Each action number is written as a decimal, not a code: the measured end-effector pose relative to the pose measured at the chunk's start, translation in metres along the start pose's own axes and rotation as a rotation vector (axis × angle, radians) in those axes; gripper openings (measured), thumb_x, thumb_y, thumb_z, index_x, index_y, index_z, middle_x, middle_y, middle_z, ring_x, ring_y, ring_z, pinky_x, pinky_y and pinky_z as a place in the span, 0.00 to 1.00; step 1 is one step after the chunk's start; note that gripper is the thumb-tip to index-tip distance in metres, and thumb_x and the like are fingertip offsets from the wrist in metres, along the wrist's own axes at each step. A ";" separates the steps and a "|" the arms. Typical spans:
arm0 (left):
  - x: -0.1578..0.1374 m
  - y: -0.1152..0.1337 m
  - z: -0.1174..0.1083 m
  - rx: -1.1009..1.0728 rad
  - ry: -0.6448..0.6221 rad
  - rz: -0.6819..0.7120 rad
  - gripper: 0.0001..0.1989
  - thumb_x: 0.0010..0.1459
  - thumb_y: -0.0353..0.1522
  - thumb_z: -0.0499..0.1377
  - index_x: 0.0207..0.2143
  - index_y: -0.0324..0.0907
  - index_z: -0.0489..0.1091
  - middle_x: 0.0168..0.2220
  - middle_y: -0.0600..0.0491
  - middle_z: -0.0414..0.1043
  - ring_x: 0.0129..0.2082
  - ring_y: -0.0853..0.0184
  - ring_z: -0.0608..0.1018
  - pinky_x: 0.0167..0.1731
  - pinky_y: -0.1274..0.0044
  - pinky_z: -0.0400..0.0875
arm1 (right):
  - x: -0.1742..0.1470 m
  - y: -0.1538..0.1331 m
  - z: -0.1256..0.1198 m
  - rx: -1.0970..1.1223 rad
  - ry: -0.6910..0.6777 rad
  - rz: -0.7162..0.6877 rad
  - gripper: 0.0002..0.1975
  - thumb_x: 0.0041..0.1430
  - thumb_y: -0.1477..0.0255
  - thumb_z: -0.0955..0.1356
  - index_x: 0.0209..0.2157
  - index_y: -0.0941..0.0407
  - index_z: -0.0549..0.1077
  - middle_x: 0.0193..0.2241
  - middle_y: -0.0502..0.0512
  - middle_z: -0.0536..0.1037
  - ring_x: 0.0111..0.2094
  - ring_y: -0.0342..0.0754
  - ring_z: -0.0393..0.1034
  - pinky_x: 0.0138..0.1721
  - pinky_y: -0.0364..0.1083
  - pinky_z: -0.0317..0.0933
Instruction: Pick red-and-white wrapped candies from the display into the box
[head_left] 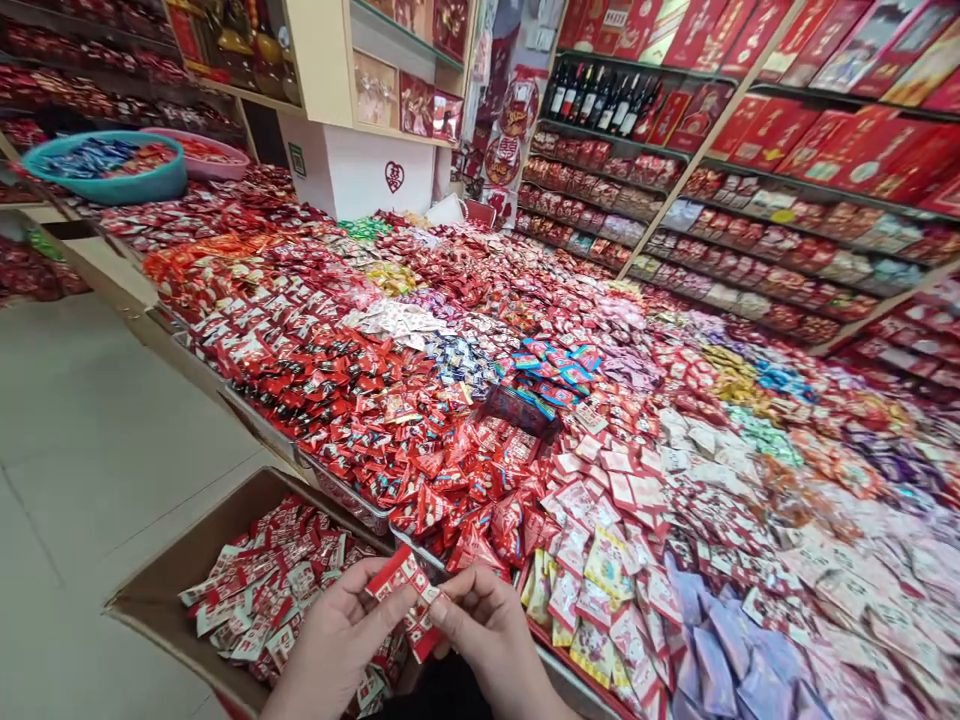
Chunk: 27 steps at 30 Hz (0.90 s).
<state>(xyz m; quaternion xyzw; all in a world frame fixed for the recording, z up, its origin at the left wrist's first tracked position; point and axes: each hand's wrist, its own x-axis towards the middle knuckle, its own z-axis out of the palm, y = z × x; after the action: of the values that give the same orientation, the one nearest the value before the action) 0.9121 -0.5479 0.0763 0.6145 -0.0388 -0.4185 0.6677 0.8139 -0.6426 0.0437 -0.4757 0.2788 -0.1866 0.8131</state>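
Note:
Between my two hands is a small red-and-white candy packet, held up over the right edge of an open cardboard box. My left hand pinches its left side, thumb lying across the front. On the other side, my right hand grips it between thumb and bent fingers. Similar red-and-white packets fill the cardboard box below my left hand. Just beyond my hands lie red wrapped candies at the front of the display.
A wide display heaped with wrapped candies stretches ahead. Yellow-and-pink packets and lilac packets lie to the right. At the back left stand a teal basin and a pink basin. Shelves hold wine bottles and red boxes.

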 end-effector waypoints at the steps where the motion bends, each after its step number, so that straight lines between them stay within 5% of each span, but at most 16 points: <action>1: 0.000 0.000 -0.001 0.018 -0.001 0.002 0.20 0.39 0.40 0.68 0.34 0.40 0.71 0.30 0.53 0.77 0.32 0.67 0.75 0.34 0.80 0.70 | -0.003 0.002 0.001 0.013 0.008 -0.005 0.18 0.41 0.62 0.74 0.24 0.60 0.68 0.18 0.49 0.71 0.18 0.37 0.61 0.19 0.38 0.57; 10: -0.004 -0.009 -0.001 0.012 -0.215 -0.060 0.21 0.42 0.39 0.67 0.38 0.41 0.68 0.33 0.53 0.77 0.34 0.67 0.76 0.34 0.82 0.71 | -0.036 0.007 0.000 0.015 0.200 -0.098 0.16 0.44 0.63 0.74 0.24 0.61 0.68 0.18 0.52 0.74 0.17 0.38 0.64 0.19 0.37 0.57; 19: 0.012 -0.019 -0.002 0.056 -0.366 -0.013 0.21 0.44 0.36 0.66 0.40 0.43 0.66 0.37 0.55 0.77 0.39 0.68 0.76 0.39 0.82 0.71 | -0.033 0.013 -0.008 0.045 0.215 -0.110 0.17 0.43 0.63 0.74 0.24 0.60 0.68 0.18 0.51 0.74 0.18 0.38 0.63 0.19 0.38 0.58; 27: 0.033 0.008 0.021 -0.047 -0.180 0.032 0.23 0.41 0.35 0.68 0.40 0.44 0.64 0.37 0.56 0.78 0.38 0.68 0.77 0.38 0.83 0.73 | 0.009 -0.022 -0.016 0.038 0.131 -0.054 0.18 0.40 0.62 0.74 0.23 0.60 0.67 0.16 0.48 0.71 0.16 0.37 0.61 0.20 0.38 0.56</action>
<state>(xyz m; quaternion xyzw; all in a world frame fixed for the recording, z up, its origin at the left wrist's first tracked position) 0.9249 -0.5852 0.0730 0.5576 -0.0986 -0.4622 0.6824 0.8103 -0.6690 0.0542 -0.4542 0.3150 -0.2445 0.7967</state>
